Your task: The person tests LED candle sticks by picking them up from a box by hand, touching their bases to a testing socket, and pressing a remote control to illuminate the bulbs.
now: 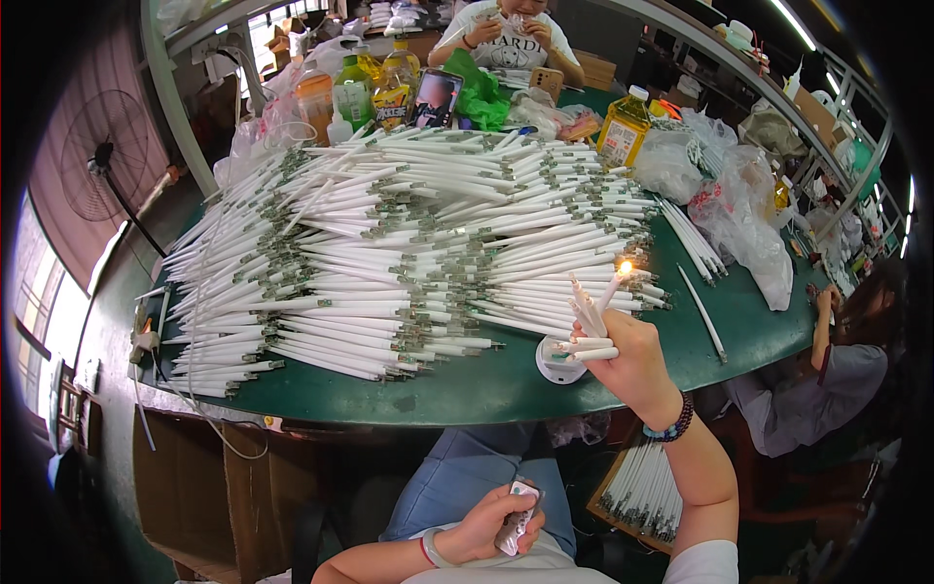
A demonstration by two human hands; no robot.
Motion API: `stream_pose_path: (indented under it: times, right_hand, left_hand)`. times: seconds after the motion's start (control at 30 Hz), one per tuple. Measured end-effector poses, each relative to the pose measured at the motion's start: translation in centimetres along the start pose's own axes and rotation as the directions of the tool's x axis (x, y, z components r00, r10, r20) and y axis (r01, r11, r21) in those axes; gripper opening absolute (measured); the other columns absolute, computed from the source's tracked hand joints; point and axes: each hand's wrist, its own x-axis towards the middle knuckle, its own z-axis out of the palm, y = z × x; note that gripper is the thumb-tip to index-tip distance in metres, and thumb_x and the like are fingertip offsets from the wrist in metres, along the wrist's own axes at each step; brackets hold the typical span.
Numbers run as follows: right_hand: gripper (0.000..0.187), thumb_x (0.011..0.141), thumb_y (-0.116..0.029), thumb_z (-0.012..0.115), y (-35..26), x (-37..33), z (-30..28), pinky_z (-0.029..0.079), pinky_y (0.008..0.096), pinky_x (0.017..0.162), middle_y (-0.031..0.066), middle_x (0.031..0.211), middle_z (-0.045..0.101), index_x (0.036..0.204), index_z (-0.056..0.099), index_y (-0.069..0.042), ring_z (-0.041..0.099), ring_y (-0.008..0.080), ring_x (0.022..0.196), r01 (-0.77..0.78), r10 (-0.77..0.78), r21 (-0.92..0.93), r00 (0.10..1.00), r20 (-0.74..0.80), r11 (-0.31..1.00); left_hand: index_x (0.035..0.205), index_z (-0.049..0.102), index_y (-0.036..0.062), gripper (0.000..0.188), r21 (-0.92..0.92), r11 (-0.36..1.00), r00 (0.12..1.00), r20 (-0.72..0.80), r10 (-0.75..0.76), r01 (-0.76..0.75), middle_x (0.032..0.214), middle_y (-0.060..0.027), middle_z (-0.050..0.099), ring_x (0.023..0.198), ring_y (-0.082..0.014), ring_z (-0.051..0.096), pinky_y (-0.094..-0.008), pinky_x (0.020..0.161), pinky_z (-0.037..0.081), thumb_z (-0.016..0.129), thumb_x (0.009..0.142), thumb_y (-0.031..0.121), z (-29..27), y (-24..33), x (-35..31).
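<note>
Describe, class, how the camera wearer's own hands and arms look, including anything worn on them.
Both hands are bare, without gloves. By the left hand, the wrist wears a pale band with a thin red strand beside it. By the right hand, the wrist wears a dark beaded bracelet with some blue beads. A white sleeve covers the right upper arm.

The left hand (486,528) held one handheld device (518,522); the right hand (634,358) held at least four white sticks (609,292), one of them lit; the tabletop (759,341) carried loose sticks (341,328) too many to count and one round white device (556,369); two phones (433,100), one stand fan (100,154) and two other people (489,47) were in view
</note>
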Motion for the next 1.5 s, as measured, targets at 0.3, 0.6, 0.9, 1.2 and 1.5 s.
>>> stream_pose_path:
  times: [0.3, 0.6, 0.9, 1.2, 1.5]
  right_hand:
    - [0.032, 0.061, -0.005, 0.062, 0.1, 0.6, -0.4, 0.045, 0.0339, 0.056, 0.0135, 0.074, 0.056, 0.092, 0.055, 0.0, 0.056, 0.0299, 0.066, 0.019, -0.018, -0.034, 0.999, 0.033, 0.999]
    - [0.013, 0.063, -0.002, 0.053, 5.1, 6.1, -0.7, 0.047, 0.0314, 0.058, 0.0076, 0.07, 0.051, 0.077, 0.054, -0.002, 0.057, 0.0207, 0.064, 0.284, -0.174, -0.749, 0.959, 0.225, 0.598]
    - [0.017, 0.062, -0.002, 0.062, 3.0, 4.7, -3.0, 0.044, 0.0303, 0.057, 0.0092, 0.078, 0.054, 0.079, 0.058, -0.001, 0.055, 0.023, 0.062, 0.24, -0.259, -0.238, 0.965, -0.051, 0.941]
    - [0.007, 0.069, -0.005, 0.064, 0.5, 1.1, -2.7, 0.041, 0.0227, 0.047, 0.0054, 0.059, 0.056, 0.072, 0.061, 0.0, 0.054, 0.0126, 0.049, -0.061, 0.084, 0.153, 0.986, -0.146, 0.986]
    - [0.012, 0.071, -0.004, 0.063, 0.3, -0.7, -2.0, 0.041, 0.0194, 0.048, 0.0055, 0.061, 0.059, 0.08, 0.06, 0.002, 0.056, 0.0075, 0.052, -0.251, 0.282, 0.396, 0.959, -0.023, 0.883]
  left_hand:
    - [0.082, 0.042, 0.0089, 0.012, -0.005, 1.0, 0.999, 0.037, 0.014, -0.014, 0.064, -0.0093, 0.049, 0.049, -0.0179, 0.048, -0.0275, 0.043, 0.039, 0.041, 0.087, 0.02, -0.3, 0.0, 0.1]
    - [0.085, 0.047, 0.0115, 0.019, -0.02, 1.0, 0.994, 0.113, -0.004, 0.006, 0.067, -0.0101, 0.049, 0.052, -0.0212, 0.05, -0.0305, 0.048, 0.04, 0.038, 0.087, 0.028, -1.0, 0.1, 0.0]
    - [0.081, 0.046, 0.009, 0.024, -0.072, 0.997, 0.997, 0.081, -0.019, 0.025, 0.068, -0.0084, 0.048, 0.054, -0.021, 0.048, -0.0298, 0.05, 0.039, 0.04, 0.084, 0.032, -1.7, 0.5, 0.0]
    - [0.08, 0.045, 0.008, 0.025, -0.094, 0.994, 0.997, 0.062, -0.045, 0.051, 0.068, -0.0081, 0.048, 0.055, -0.0213, 0.048, -0.0301, 0.051, 0.04, 0.04, 0.084, 0.032, -1.4, 0.4, 0.4]
    - [0.078, 0.045, 0.0074, 0.025, -0.101, 0.995, 1.0, 0.018, -0.022, 0.024, 0.068, -0.0077, 0.048, 0.054, -0.021, 0.047, -0.0301, 0.051, 0.04, 0.039, 0.084, 0.031, -1.1, 0.3, 0.3]
